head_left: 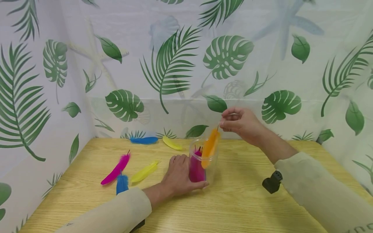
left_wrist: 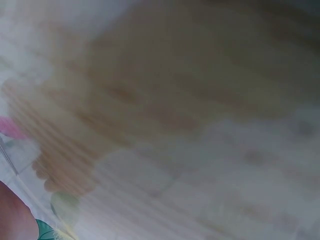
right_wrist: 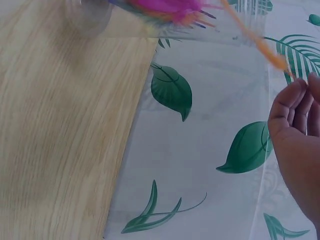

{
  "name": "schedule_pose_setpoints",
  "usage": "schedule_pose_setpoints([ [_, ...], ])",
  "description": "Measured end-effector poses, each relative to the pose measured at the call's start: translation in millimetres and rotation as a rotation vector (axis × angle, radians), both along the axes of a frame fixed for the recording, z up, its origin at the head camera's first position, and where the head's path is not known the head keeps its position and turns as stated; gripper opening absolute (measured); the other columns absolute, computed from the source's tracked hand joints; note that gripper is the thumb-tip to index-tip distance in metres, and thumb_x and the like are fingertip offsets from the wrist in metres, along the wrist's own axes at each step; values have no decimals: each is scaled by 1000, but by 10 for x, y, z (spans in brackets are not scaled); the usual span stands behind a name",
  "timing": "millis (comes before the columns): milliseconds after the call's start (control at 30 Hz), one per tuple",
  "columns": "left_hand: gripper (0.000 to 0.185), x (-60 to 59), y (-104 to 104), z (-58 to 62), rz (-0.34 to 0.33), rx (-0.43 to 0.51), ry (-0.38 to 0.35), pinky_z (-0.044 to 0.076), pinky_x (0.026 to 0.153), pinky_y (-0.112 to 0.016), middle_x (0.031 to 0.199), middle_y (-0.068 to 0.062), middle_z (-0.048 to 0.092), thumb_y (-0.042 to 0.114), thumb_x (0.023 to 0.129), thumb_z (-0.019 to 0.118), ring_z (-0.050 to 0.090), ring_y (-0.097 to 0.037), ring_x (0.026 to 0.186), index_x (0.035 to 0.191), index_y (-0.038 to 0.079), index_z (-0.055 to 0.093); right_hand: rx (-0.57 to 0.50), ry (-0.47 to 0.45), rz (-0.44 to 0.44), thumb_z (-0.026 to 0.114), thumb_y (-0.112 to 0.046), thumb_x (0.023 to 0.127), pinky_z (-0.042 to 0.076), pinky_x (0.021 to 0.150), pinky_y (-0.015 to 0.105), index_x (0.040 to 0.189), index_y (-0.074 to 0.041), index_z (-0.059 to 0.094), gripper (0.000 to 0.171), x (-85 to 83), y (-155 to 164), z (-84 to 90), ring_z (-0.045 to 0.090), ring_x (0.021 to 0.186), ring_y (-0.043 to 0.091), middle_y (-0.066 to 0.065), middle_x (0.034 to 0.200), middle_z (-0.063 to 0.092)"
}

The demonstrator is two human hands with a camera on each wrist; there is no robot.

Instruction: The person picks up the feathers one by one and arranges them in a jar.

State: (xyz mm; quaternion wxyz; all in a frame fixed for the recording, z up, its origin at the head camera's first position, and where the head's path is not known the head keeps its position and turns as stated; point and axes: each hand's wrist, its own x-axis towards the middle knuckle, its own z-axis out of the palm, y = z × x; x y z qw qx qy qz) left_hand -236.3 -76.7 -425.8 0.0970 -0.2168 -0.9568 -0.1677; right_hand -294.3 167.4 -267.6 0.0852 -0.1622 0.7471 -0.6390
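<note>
- So the orange feather (head_left: 210,147) hangs from the right hand (head_left: 244,124), thumb and fingers pinching it by the quill up top, vane pointing down.
- Its lower end overlaps the clear jar (head_left: 212,176) near the rim; can't really tell if it's inside or just in front.
- Left hand (head_left: 178,176) holds the jar on the surface (head_left: 239,204), fingers seemingly wrapped round the far side, thumb along the near side by the base.
- Handling-wise, that feather should weigh basically nothing: soft, bendy vane, stiffer quill, easy to crease. The quill's the spot to grab imo; squeezing the vane would probably ruffle it.
- Jar's likely light, smooth plastic, so maybe slippery and tippy. Low on the wall seems a decent hold.
- Magenta feather stuff (head_left: 196,168) shows inside it; loose blue feathers (head_left: 144,140) and yellow feathers (head_left: 144,172) lie off to the left.
</note>
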Motion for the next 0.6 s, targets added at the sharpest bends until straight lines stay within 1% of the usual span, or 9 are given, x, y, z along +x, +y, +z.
schedule_pose_setpoints([
  [100, 86, 2, -5, 3, -1, 8, 5, 34, 105, -43, 101, 1, 54, 82, 76, 58, 49, -18, 105, 123, 10, 52, 80, -11, 24, 70, -4, 92, 57, 86, 27, 114, -2, 55, 27, 24, -42, -24, 66, 88, 18, 2, 90, 65],
  [167, 86, 2, -6, 0, -2, 13, 10, 33, 105, -42, 100, 1, 53, 82, 76, 58, 49, -18, 104, 122, 10, 52, 115, -7, 28, 71, -6, 92, 57, 86, 27, 115, -2, 55, 28, 32, -54, -49, 66, 89, 18, 3, 91, 64],
  [300, 85, -3, -7, -13, -2, 16, 18, 33, 105, -42, 99, 1, 52, 82, 76, 58, 49, -19, 104, 120, 10, 52, 132, 7, 30, 71, -7, 92, 57, 84, 26, 114, -1, 55, 28, 40, -55, -81, 66, 88, 18, 4, 91, 64],
  [367, 85, -4, -8, -17, -1, 15, 20, 33, 105, -42, 100, 1, 52, 82, 76, 58, 49, -19, 105, 121, 10, 52, 128, -1, 35, 70, -7, 92, 57, 84, 26, 114, 0, 55, 28, 40, -41, -96, 66, 87, 18, 4, 91, 64],
  [467, 85, -5, -11, -17, -1, 13, 22, 33, 105, -43, 101, 1, 53, 81, 76, 58, 50, -19, 106, 122, 10, 52, 110, -47, 56, 67, -6, 94, 58, 84, 28, 116, 4, 52, 28, 39, 3, -123, 67, 88, 18, 4, 92, 64],
  [533, 85, -3, -12, -15, -3, 13, 23, 33, 105, -42, 102, 1, 53, 81, 77, 58, 49, -19, 106, 123, 10, 52, 81, -101, 74, 64, -5, 96, 58, 84, 29, 119, 8, 51, 29, 44, 44, -146, 69, 89, 19, 4, 93, 66],
  [600, 85, -3, -12, -14, -4, 10, 25, 33, 105, -42, 102, 0, 53, 81, 77, 58, 49, -19, 106, 123, 9, 52, 64, -157, 94, 62, -5, 97, 58, 85, 31, 119, 10, 52, 28, 52, 87, -174, 70, 90, 18, 5, 95, 69],
])
